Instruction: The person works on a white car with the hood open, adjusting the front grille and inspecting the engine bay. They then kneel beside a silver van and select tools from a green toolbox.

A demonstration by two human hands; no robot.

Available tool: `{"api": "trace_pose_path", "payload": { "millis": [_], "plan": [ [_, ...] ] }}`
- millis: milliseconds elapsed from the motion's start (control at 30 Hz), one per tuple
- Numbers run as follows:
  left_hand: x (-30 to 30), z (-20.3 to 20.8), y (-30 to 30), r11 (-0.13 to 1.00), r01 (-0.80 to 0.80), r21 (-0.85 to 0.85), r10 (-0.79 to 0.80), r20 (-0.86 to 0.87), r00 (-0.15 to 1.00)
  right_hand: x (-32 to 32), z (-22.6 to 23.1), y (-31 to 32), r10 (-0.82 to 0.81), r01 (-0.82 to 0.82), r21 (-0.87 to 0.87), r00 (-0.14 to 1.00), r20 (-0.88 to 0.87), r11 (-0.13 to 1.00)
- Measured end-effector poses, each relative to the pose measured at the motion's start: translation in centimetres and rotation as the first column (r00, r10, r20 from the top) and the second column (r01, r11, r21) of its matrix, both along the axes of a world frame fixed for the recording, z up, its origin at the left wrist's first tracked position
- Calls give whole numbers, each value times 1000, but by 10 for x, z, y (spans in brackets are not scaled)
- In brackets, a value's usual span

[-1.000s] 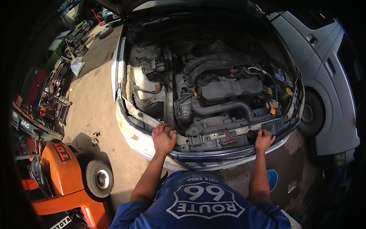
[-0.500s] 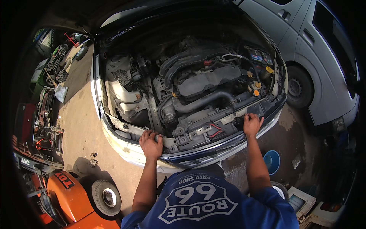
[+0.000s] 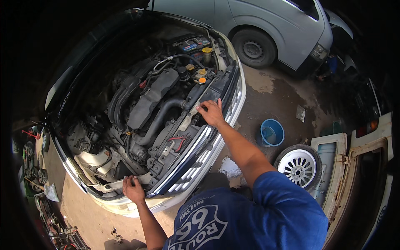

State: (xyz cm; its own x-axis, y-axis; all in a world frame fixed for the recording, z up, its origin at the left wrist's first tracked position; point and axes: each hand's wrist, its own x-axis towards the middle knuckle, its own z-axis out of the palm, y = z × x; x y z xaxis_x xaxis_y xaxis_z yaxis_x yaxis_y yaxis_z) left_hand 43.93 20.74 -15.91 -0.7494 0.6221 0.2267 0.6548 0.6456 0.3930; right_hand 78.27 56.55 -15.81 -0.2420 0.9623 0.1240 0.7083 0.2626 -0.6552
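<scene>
Head view: radiator support (image 3: 188,121) near frame centre, long axis slanting lower left to upper right. Both hands touch it: right hand (image 3: 211,112) toward upper end, fingers loosely spread; left hand (image 3: 133,189) toward lower end, fingers bent, cannot tell if gripping.

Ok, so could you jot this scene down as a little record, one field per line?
Vehicle: pale car, engine bay exposed
Left hand: fingers on the pale front frame of the bay
Right hand: appears to rest on the bay's front edge, farther right
Tools in hands: none visible
In the bay: dark engine cover, orange cap
On the ground, right: blue bucket, silver spoked wheel with a tyre
Beyond the car: grey van
Clothing: blue T-shirt
</scene>
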Motion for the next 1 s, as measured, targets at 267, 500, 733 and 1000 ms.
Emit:
{"api": "trace_pose_path", "payload": {
  "millis": [267,500,733,1000],
  "plan": [
    [56,14,-62,864,-26,502,-63,161,985,29,-19,-87,21,-5,127,992,-124,992],
    [189,-75,-91,974,210,87,-206,735,646,162,-130,-227,271,-114,-606,947,174,787],
    [239,-186,-105,819,477,-320,-39,797,602,318,-222,-278,402,47,-776,835,376,629],
    [219,-198,-144,749,538,-386,24,828,560,405,-213,-315,-109,345,-668,923,369,660]
  ]
}}
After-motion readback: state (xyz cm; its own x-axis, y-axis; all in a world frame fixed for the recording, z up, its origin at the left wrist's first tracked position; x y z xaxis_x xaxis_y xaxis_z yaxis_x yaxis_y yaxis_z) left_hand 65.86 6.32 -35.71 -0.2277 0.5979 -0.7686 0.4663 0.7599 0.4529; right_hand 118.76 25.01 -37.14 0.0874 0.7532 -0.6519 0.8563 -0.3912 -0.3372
